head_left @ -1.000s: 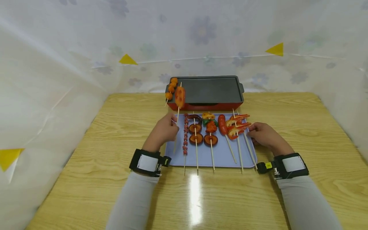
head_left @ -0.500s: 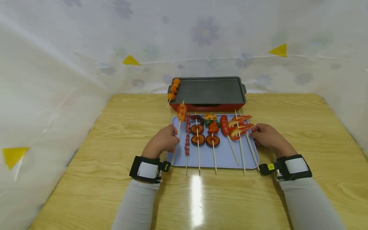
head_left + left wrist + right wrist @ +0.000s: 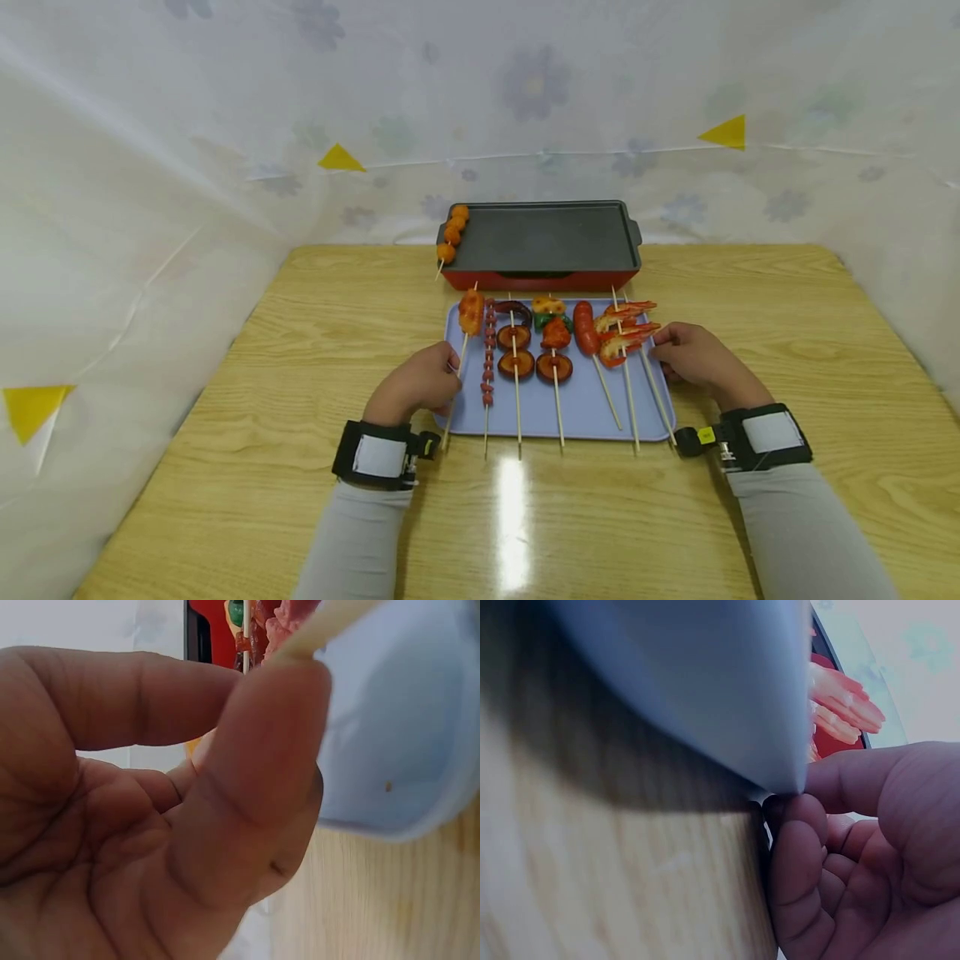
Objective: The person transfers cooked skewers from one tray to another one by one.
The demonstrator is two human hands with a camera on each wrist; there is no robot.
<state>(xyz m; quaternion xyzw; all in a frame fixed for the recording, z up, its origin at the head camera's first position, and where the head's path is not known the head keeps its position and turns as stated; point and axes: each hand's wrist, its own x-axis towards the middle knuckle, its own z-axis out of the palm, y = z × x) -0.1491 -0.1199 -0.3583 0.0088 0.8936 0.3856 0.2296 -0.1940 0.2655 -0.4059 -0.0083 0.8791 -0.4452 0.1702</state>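
My left hand [image 3: 422, 379] pinches the stick of a skewer [image 3: 470, 313] that bears one orange-brown piece like a chicken wing. The skewer lies along the left side of the lilac tray [image 3: 592, 417], its tip end toward the grill. In the left wrist view, the pale stick [image 3: 330, 630] crosses just over the thumb tip. My right hand [image 3: 693, 358] grips the tray's right rim between thumb and fingers, as the right wrist view also shows the tray wall [image 3: 727, 697] there. Beside it lie prawn skewers [image 3: 626, 333].
Behind the tray stands a red and black grill [image 3: 547, 237] with a skewer of orange balls [image 3: 453, 233] at its left edge. The tray also bears a red sausage skewer [image 3: 584, 329], a mushroom skewer [image 3: 515, 364], a thin meat skewer [image 3: 488, 358] and a mixed vegetable skewer [image 3: 555, 335].
My left hand has come down and toward me with its skewer, from in front of the grill to over the tray's left side. My right hand stays at the tray's rim.
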